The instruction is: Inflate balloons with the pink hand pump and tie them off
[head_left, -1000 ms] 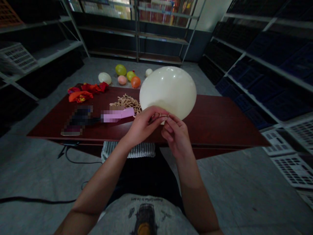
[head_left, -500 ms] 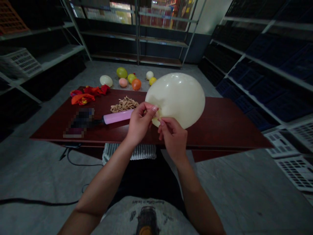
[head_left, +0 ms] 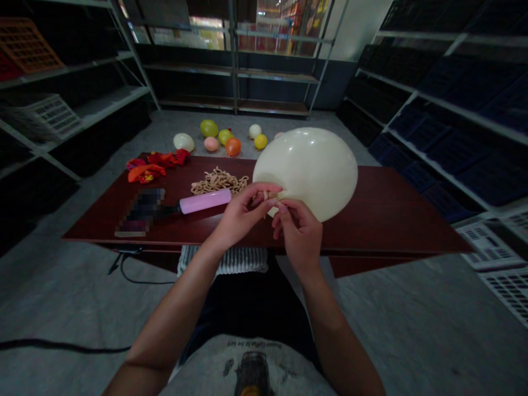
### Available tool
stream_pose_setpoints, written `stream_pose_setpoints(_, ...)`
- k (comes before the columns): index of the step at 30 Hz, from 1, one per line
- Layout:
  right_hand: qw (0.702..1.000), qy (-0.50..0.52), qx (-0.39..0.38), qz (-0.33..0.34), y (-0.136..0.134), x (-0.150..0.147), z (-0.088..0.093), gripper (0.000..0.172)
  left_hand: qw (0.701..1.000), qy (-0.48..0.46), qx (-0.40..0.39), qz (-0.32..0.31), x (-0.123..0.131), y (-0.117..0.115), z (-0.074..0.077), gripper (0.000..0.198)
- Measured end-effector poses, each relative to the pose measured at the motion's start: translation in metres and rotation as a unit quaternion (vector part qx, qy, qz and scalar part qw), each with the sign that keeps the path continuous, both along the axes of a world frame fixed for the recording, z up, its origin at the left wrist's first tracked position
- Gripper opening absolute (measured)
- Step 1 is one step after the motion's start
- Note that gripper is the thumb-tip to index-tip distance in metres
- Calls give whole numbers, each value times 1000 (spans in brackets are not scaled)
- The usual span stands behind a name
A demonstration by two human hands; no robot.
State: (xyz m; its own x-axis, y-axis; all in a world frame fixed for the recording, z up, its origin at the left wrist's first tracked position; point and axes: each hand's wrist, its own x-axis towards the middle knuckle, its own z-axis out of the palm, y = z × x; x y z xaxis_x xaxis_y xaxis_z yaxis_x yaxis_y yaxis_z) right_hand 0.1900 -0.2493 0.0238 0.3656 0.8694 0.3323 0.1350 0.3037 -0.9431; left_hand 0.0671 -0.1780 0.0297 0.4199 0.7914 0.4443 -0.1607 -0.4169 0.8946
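Observation:
A large cream balloon (head_left: 308, 168) is held inflated above the near edge of the dark red table (head_left: 379, 220). My left hand (head_left: 241, 212) pinches the balloon's neck, which looks wound around its fingers. My right hand (head_left: 297, 231) is closed just beside it, its fingertips pinching the end of the same neck. Both hands meet under the balloon's lower left side.
On the table lie a pink hand pump (head_left: 204, 200), a heap of tan uninflated balloons (head_left: 218, 180) and red-orange flat balloons (head_left: 157, 164). Several small inflated balloons (head_left: 225, 138) sit on the floor beyond. Metal shelving lines the walls. A cable (head_left: 61, 347) runs across the floor.
The balloon has shifted slightly right and up in view. My fingers have reworked the neck, with my left hand now lying flatter and my right fingertips closer to it.

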Motion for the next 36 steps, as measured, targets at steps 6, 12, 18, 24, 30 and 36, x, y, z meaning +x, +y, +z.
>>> stream_pose_setpoints(6,998,-57,3,-17,-1,0,-6,15,994,42,67,70,-2,-1,-3,12)
stream_pose_setpoints(12,996,-85,3,-36,0,0,-10,17,985,94,102,102,-4,-8,0,20)
stream_pose_setpoints(18,998,-57,-2,-37,1,-3,-14,17,990,109,66,62,-9,-6,-5,7)
stream_pose_setpoints(24,998,-47,-8,-43,1,1,-16,17,997,70,-9,-17,-12,-3,-16,27)
stream_pose_setpoints(30,998,-47,-16,-32,0,2,-16,17,999,20,-10,-30,-10,-3,-18,14)
stream_pose_setpoints(36,999,-21,-2,-33,0,5,-16,16,991,82,101,32,-9,-5,-18,12)
